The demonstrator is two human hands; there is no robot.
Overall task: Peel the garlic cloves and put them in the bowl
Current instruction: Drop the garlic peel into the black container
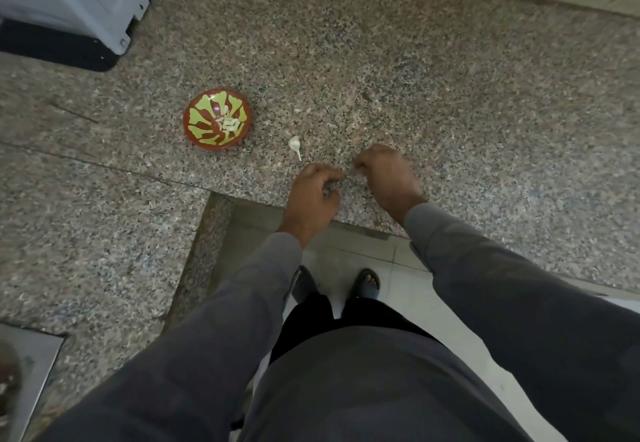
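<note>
Both hands hang over the near edge of the speckled granite counter (450, 78), fingertips turned toward each other. The left hand (313, 195) has its fingers curled inward and the right hand (388, 175) is bent at the knuckles the same way; they seem to be working a small piece between them, probably a clove or its skin, but it is blurred and too small to make out, so I cannot tell what either hand actually holds.

If a clove is there, the step goes best with one hand pinning it and the other hand's thumbnail splitting the papery skin at the root end, pulling it away in strips rather than crushing the flesh.

Just beyond the left hand, toward the bowl, lies a garlic remnant (295, 145), white with a thin stalk, apart from both hands. Farther out on the same side sits the red-and-green patterned bowl (197, 130), with pale peeled cloves (228, 123) gathered in its bottom. Any finished clove has to travel left and away from the person, past that remnant.
</note>
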